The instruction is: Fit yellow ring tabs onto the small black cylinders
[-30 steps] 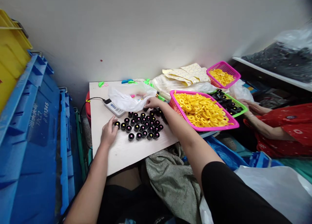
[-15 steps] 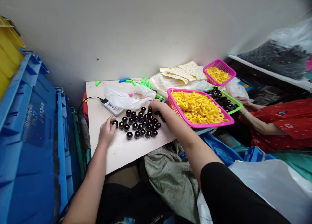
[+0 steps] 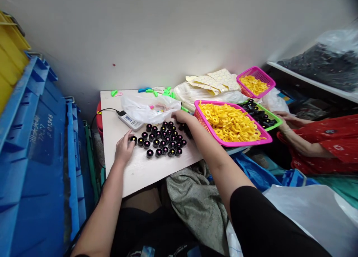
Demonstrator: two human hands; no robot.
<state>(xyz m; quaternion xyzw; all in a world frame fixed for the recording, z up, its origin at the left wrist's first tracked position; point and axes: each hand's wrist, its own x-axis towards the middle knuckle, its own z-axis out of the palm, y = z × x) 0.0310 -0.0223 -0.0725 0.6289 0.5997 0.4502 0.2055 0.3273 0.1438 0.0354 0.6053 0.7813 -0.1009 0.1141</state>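
Many small round black pieces (image 3: 156,142) with pink or yellow dots on top stand grouped on the white table (image 3: 134,178). At the group's left edge, my left hand (image 3: 123,148) rests with its fingers apart, beside or lightly touching a yellow-dotted black piece (image 3: 133,139). My right hand (image 3: 181,117) is at the far right of the group, back of the hand towards me. Its fingertips bend down out of sight, so whether they hold anything is hidden. More black pieces (image 3: 187,130) lie under the right wrist, partly covered by it.
A pink basket (image 3: 237,142) of yellow ring-shaped parts and a green tray (image 3: 276,123) of black parts stand right. Behind lie a clear plastic bag (image 3: 134,106) and a white labelled device (image 3: 130,121). Blue crates (image 3: 36,156) rise left. A co-worker's hands (image 3: 283,121) are by the tray.
The view has shifted slightly. My right hand has lifted a little away from the black pieces at the back of the group. My left hand stays in place.
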